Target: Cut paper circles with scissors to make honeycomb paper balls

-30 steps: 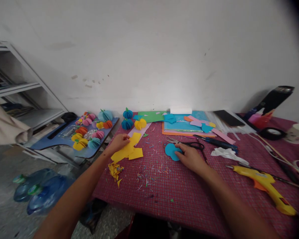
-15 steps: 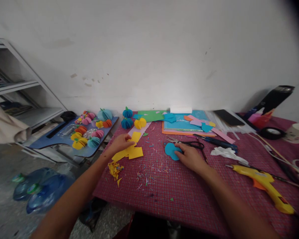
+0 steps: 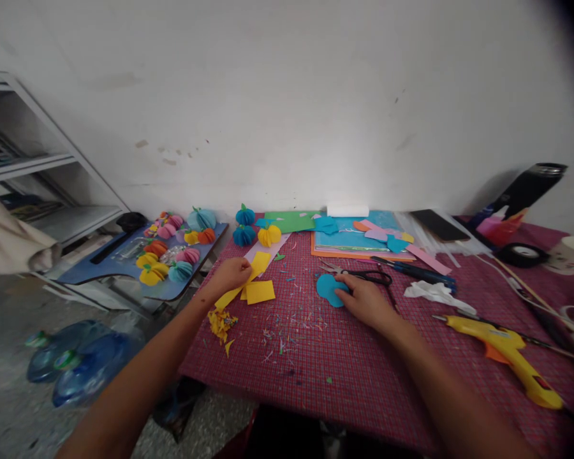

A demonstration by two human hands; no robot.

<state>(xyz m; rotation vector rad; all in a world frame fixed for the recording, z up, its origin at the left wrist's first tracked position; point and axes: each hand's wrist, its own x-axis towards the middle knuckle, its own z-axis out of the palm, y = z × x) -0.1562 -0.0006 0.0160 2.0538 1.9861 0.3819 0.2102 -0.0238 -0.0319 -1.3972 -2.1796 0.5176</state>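
Nearest, paper snippets (image 3: 294,331) litter the checked red tablecloth (image 3: 344,389), with crumpled yellow scraps (image 3: 219,325) at its left edge and a yellow glue gun (image 3: 504,342) lying well to the right. Just beyond, the right hand (image 3: 366,301) rests on overlapping blue paper rounds (image 3: 329,290), thumb and forefinger slightly apart on their right-hand side; I cannot tell whether they pinch. The left hand (image 3: 230,275) curls its fingers over yellow paper strips (image 3: 259,262), beside a yellow paper rectangle (image 3: 261,292); its grip is hidden too. Black-handled scissors (image 3: 375,278) lie just behind the blue paper rounds, close by the right hand, with a blue-and-black hand tool (image 3: 416,274) beyond and a crumpled white tissue (image 3: 435,293) to the right. Farther back come blue and yellow paper pumpkins (image 3: 243,236), a green sheet (image 3: 289,222), stacked blue and orange sheets (image 3: 335,241) under loose cut-outs (image 3: 398,244), and a black phone (image 3: 440,226); the wall (image 3: 287,127) closes off the far edge
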